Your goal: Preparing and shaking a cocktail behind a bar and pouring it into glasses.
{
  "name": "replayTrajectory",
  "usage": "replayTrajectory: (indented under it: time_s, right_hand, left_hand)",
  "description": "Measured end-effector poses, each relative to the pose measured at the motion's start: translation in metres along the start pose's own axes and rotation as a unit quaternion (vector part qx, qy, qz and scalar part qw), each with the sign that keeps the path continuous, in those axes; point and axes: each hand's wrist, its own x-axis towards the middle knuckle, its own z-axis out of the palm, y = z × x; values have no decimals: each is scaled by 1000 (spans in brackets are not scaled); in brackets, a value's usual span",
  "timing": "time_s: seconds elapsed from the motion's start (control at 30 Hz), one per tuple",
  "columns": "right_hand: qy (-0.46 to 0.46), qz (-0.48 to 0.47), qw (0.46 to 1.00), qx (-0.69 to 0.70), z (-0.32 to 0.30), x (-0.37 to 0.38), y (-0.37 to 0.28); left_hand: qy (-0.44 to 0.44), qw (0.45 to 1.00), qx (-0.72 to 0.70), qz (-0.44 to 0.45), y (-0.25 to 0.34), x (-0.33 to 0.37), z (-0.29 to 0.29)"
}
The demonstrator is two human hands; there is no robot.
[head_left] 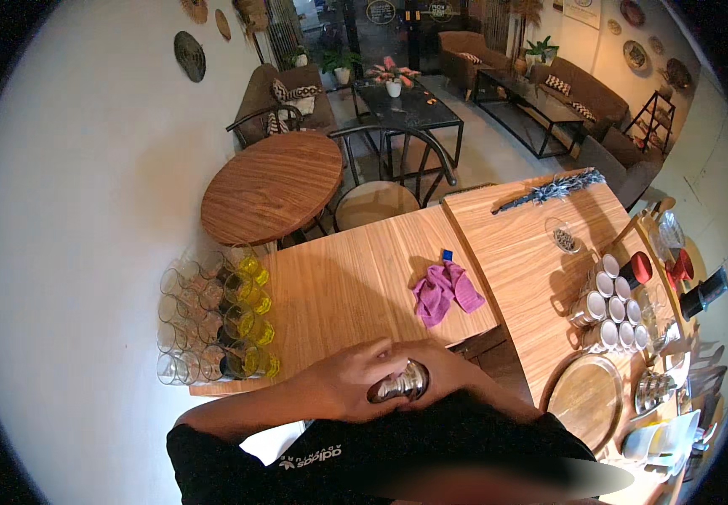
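Observation:
Close in front of my chest, both hands are closed around a shiny, silvery, rounded object [403, 385] whose exact kind I cannot make out. My left hand [355, 374] wraps its left side, with the fingers bent over the top. On the other side my right hand [441, 369] grips it, its fingers partly hidden. Beyond my hands, a crumpled purple cloth [445, 293] lies on the wooden counter [355, 269], with a small blue item [447, 255] at its far edge.
Rows of clear glasses [204, 295] and yellow-based glasses [254, 299] stand at the counter's left end. On the right are white-topped jars [608, 307], a round wooden tray [584, 400] and a small glass dish [563, 240]. A round table [271, 185] stands beyond.

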Motion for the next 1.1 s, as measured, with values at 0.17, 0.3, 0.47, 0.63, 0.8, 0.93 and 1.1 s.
replayTrajectory:
  time_s: [0.17, 0.3, 0.47, 0.63, 0.8, 0.93, 1.1]
  right_hand:
    - [29, 3, 1000, 4, 3, -1, -11]
    - [20, 16, 1000, -11, 5, -6, -12]
    - [28, 0, 999, -27, 10, -14, -7]
    - [47, -17, 999, -13, 16, -16, 0]
    - [42, 1, 999, 12, 19, -17, 1]
    - [24, 8, 1000, -3, 21, -18, 6]
    - [57, -38, 998, -15, 23, -18, 15]
  left_hand:
    - [-71, 995, -47, -42, 4, 3, -10]
    - [-111, 992, -47, -31, -1, 4, -6]
    - [-140, 987, -69, -49, 3, 8, -5]
    - [-152, 983, -85, -51, 2, 12, -7]
    - [-163, 983, -74, -43, -2, 15, -5]
    - [-159, 984, -69, -40, -4, 15, -4]
    - [-160, 983, -76, -55, -1, 18, -9]
